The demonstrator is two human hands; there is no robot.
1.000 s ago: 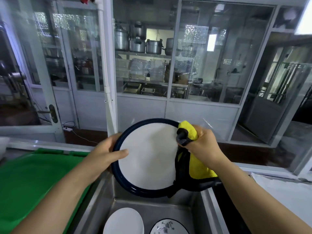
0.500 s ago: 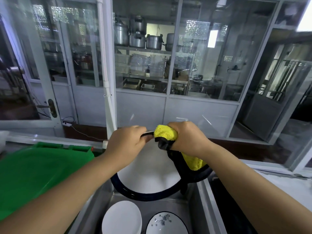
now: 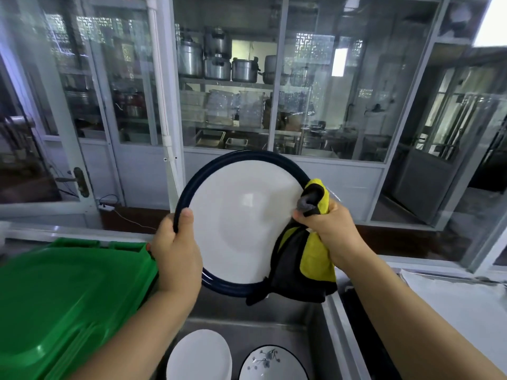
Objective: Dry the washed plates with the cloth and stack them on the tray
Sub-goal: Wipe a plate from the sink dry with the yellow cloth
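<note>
Three plates show: one large white plate with a dark blue rim (image 3: 247, 223), held upright at the centre of the frame above the sink, and two lying in the sink at the bottom edge, a plain white plate (image 3: 199, 355) and, just right of it, a white plate with a blue flower pattern (image 3: 271, 362). The left hand (image 3: 175, 256) has its grip closed on the large plate's left rim, thumb over the front. The right hand (image 3: 329, 229) clutches one yellow and black cloth (image 3: 304, 259), pressed against the plate's right rim and hanging down over its lower right edge. The steel sink (image 3: 247, 308) fills the lower middle. One green tray (image 3: 60, 297) lies at lower left on the surface, nothing visible on it. A white surface (image 3: 461, 308) runs at lower right. Behind, glass partitions (image 3: 329, 91) show shelves carrying several metal pots (image 3: 216, 61).
</note>
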